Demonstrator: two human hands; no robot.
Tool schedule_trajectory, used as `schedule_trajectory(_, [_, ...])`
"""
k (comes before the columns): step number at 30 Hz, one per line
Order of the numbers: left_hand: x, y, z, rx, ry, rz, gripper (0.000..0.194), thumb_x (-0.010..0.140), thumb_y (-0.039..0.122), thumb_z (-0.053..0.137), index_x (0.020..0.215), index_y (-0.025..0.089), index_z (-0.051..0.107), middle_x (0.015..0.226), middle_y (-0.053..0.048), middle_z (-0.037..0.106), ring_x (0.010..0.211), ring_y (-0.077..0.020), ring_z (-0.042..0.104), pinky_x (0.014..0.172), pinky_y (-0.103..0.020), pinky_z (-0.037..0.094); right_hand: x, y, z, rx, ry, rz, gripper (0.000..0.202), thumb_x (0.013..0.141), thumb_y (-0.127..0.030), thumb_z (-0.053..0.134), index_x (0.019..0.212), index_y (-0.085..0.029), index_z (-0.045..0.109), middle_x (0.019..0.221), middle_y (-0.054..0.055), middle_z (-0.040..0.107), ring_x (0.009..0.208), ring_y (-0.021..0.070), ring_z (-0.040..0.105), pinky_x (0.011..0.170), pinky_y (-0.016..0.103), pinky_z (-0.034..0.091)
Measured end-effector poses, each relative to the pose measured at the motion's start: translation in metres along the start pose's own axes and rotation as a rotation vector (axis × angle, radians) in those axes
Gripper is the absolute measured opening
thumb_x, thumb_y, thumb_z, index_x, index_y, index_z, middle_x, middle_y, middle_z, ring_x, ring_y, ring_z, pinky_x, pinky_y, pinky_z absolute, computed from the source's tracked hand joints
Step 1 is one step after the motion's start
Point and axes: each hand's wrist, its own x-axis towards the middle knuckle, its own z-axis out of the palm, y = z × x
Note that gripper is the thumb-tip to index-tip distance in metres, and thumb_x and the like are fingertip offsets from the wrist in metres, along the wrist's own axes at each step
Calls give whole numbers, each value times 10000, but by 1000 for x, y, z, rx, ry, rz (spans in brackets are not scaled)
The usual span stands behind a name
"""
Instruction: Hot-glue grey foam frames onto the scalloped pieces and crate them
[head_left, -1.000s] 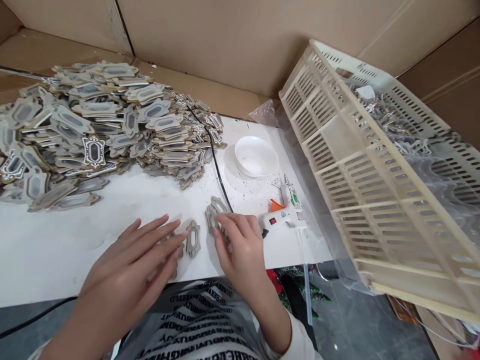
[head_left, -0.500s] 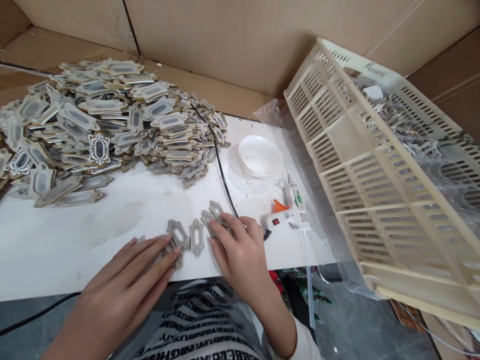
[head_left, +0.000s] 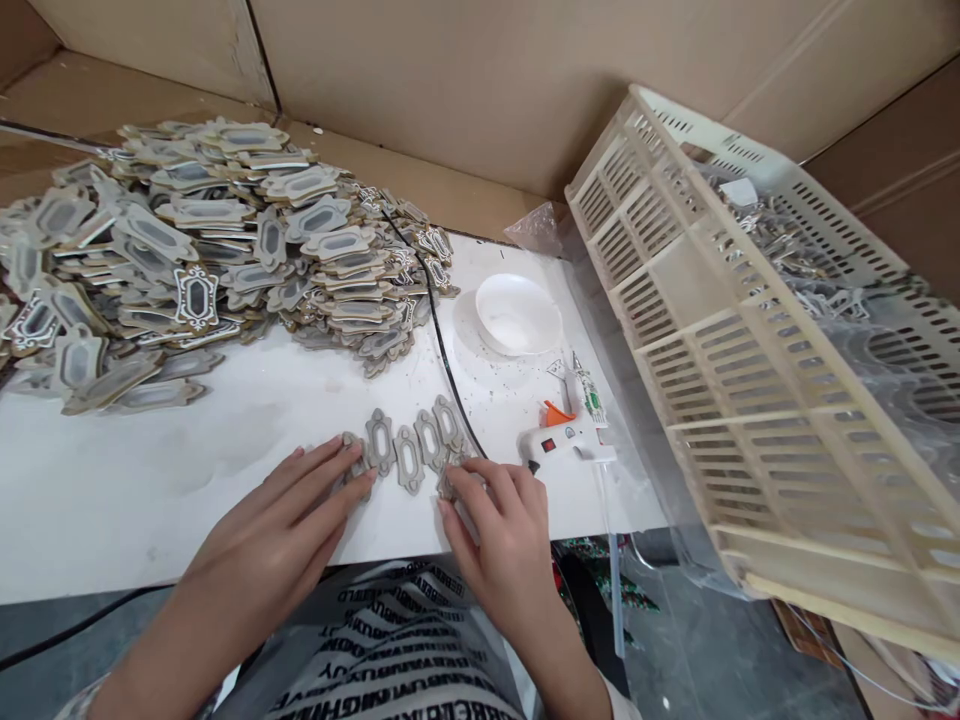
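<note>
Several small grey ornamental frame pieces with oval openings lie in a row on the white table [head_left: 247,490] in front of me. One frame piece [head_left: 409,460] lies near the middle of the row. My left hand [head_left: 289,520] rests flat at the row's left end, its stretched fingertips touching a piece they partly cover. At the right end, my right hand [head_left: 499,520] has bent, spread fingers. Its thumb and index fingertips touch another frame piece [head_left: 446,484], which is partly hidden beneath them.
A large pile of similar frame pieces [head_left: 225,230] fills the back left. To the right stand a white bowl [head_left: 517,314], a white glue gun [head_left: 562,440] and a cream plastic crate [head_left: 697,330] holding metallic parts. A black cable [head_left: 446,360] crosses the table behind the row.
Both hands have moved a little to the right, the right one also toward me. Pieces in the row have shifted and spread, and more of them show between my hands.
</note>
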Motion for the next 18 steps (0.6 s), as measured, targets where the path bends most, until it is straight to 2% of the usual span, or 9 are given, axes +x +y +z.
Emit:
schedule_trajectory(5, [4,1,1,73,-12,42,318,1000,196,462,1264,220,637,1346,-75,663,1237,-275,618,1090,-473,480,-5,-4,-5,61,-73,-12,226,1004,-283,547,1191,-192,638,1094,93,717,920,249,602,771,388,467])
schedule_trajectory(9, [3,4,2,33,5,18,310,988,197,501,1264,229,639,1349,-77,658,1225,-281,614,1074,-475,485,-8,-7,-9,106,-118,-35,255,1001,-271,553,1229,-190,635,1081,87,722,903,243,609,774,384,480])
schedule_trajectory(12, [1,10,0,-16,-8,-62,343,983,191,513,1295,284,622,1375,-43,645,1249,-269,603,1120,-487,465,-6,-6,-10,146,-110,-46,246,1002,-257,552,1215,-181,649,1048,73,727,889,235,596,779,375,487])
schedule_trajectory(16, [-5,16,-11,8,14,-227,388,981,172,510,1305,368,594,1359,43,652,1276,-261,592,1227,-548,327,2,1,-8,81,-23,-20,240,1005,-251,541,1193,-165,663,1113,95,717,938,252,565,832,387,485])
schedule_trajectory(18, [-10,12,-17,46,50,-290,387,974,188,524,1320,353,579,1338,31,664,1229,-278,616,1196,-567,351,5,5,-7,45,-11,-25,250,1003,-263,546,1196,-159,665,1154,101,708,976,263,547,874,397,476])
